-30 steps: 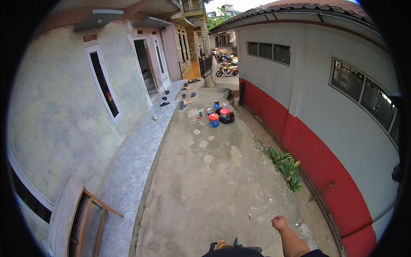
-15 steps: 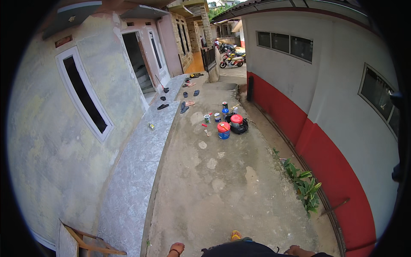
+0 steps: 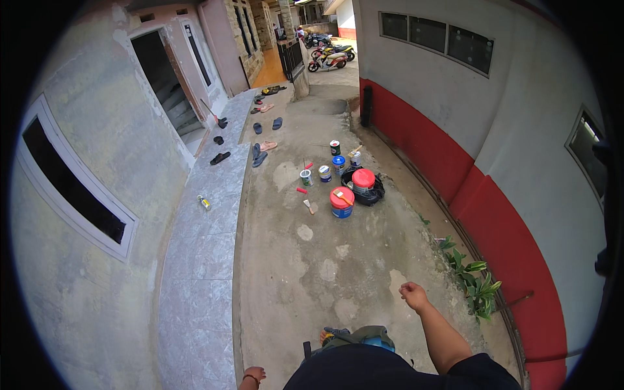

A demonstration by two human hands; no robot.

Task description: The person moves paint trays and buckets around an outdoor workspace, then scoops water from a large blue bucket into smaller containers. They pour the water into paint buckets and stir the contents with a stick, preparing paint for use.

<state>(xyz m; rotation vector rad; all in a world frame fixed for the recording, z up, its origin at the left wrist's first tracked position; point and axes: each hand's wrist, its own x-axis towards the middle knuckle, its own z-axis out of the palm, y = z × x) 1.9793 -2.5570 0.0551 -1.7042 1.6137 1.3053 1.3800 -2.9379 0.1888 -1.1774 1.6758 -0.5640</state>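
Observation:
My right hand is stretched forward over the concrete path, empty, its fingers loosely bent. Low at the bottom edge, my left hand hangs beside my body, with a band at the wrist and nothing seen in it. Ahead on the ground, out of reach of both hands, stands a blue bucket with a red lid; a paintbrush lies on that lid. Behind it, a second red-lidded bucket sits in a black plastic bag. Several paint cans stand close by, and another brush lies on the concrete.
A tiled ledge runs along the left wall, with a small bottle on it. Sandals lie near the doorway. Plants and a pipe edge the red-and-white wall at right. Motorbikes are parked at the far end.
My right hand has swung up and forward into view from the lower edge. The buckets and cans appear nearer and larger, and the view has shifted. My left hand stays low.

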